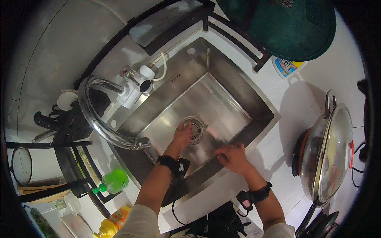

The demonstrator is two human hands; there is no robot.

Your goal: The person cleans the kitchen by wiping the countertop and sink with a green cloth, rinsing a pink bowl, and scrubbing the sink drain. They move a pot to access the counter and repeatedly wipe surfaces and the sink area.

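My left hand (183,135) reaches low into the stainless steel sink (220,98), at the left edge of the round drain strainer (195,131); nothing shows in it. Over the sink's near right wall is my right hand (232,157), its fingers bent and partly hidden, with no object visible in it. Both wrists wear black straps with small devices. To the left, the curved chrome spout (98,122) of the faucet ends above the sink's left side.
A lidded pan (333,154) stands on the right. Green (116,181) and yellow bottles (114,221) are at lower left, near a black rack. A knife block (86,116) sits behind the spout. A spray bottle (287,67) and dark green round object (291,29) occupy the upper right.
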